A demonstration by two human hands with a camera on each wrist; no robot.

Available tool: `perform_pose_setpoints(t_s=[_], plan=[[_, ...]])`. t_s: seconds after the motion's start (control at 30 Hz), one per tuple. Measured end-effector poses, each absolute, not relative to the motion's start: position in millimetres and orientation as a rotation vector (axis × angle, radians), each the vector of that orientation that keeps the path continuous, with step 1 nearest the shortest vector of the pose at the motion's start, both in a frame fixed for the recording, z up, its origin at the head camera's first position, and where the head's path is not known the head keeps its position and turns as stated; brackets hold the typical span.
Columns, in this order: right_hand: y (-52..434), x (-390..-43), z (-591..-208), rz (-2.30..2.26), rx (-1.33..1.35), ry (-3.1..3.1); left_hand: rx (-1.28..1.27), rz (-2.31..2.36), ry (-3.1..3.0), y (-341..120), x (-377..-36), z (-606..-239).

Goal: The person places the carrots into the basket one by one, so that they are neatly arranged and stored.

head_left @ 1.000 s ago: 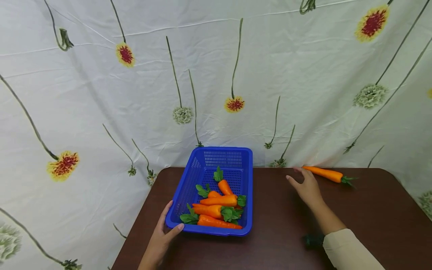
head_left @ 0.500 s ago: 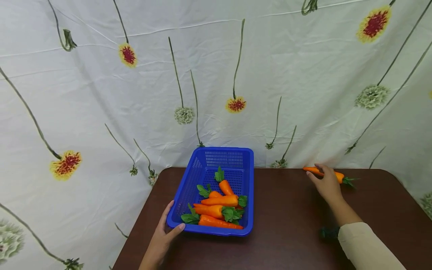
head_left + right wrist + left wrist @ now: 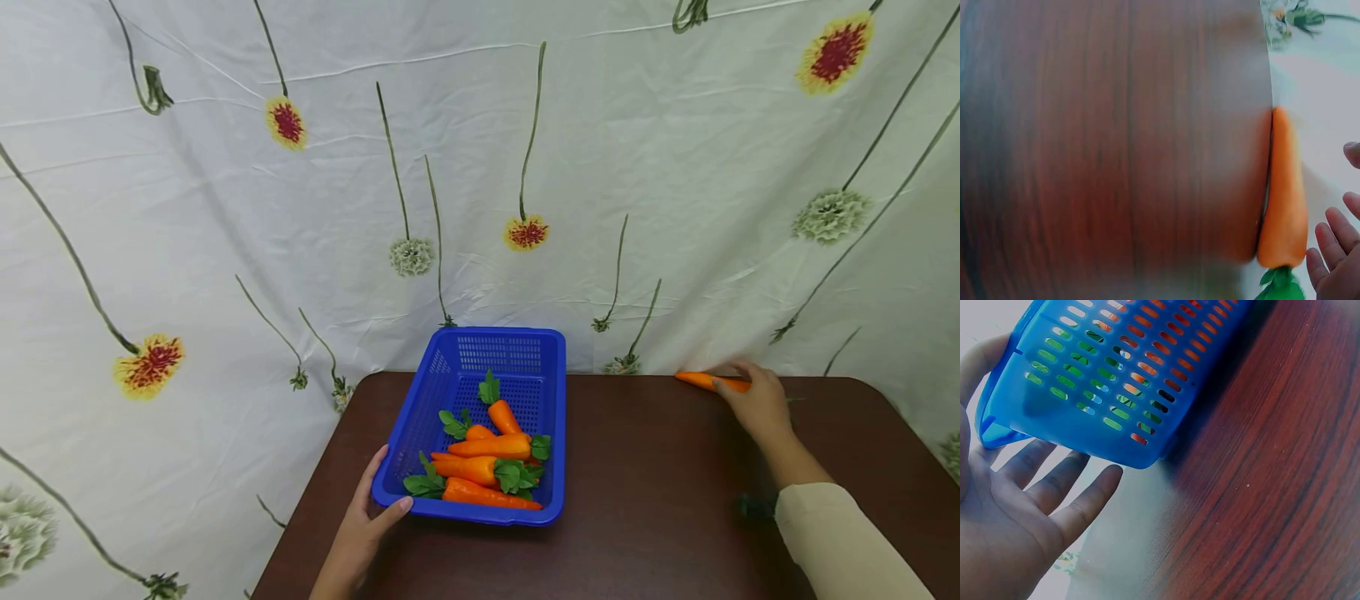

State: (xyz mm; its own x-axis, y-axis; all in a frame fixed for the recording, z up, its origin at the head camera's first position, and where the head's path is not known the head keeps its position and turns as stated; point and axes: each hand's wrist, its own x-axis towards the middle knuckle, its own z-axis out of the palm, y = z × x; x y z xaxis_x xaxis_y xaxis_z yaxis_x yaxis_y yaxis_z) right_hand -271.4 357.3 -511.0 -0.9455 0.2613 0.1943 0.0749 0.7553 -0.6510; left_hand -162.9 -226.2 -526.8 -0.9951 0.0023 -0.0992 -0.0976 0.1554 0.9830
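Observation:
A blue plastic basket [image 3: 555, 417] with slotted walls stands left of the table's middle, holding several orange carrots [image 3: 491, 447] with green leafy tops. My left hand [image 3: 356, 529] holds its near left corner, thumb on the front rim and fingers along the left side. In the left wrist view, fingers [image 3: 1088, 509] extend behind the slotted wall. At the table's back right lies a single carrot [image 3: 701, 381], its tip toward the left. Over its leafy end is my right hand [image 3: 761, 408], thumb on the near side. The right wrist view shows spread fingers [image 3: 1329, 247] beside the carrot [image 3: 1285, 194].
The dark brown table [image 3: 637, 467] has rounded back corners. A white cloth [image 3: 465, 192] printed with flowers hangs right behind its back edge. A small dark object [image 3: 752, 506] shows below the right sleeve [image 3: 840, 533].
My right hand has moved rightward along the lone carrot, from left of its tip to over its leafy end. The left hand and basket stay in place.

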Motion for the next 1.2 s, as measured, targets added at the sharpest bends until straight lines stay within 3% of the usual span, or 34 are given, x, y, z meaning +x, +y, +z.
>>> perform_pose_setpoints(t_s=[0.53, 1.2], plan=[[388, -265, -523, 0.800, -0.271, -2.761, -0.096, 2.012, 2.311, -226, -163, -527], [393, -259, -530, 0.892, -0.343, -2.909, -0.128, 1.969, 2.341, -226, -163, -526]])
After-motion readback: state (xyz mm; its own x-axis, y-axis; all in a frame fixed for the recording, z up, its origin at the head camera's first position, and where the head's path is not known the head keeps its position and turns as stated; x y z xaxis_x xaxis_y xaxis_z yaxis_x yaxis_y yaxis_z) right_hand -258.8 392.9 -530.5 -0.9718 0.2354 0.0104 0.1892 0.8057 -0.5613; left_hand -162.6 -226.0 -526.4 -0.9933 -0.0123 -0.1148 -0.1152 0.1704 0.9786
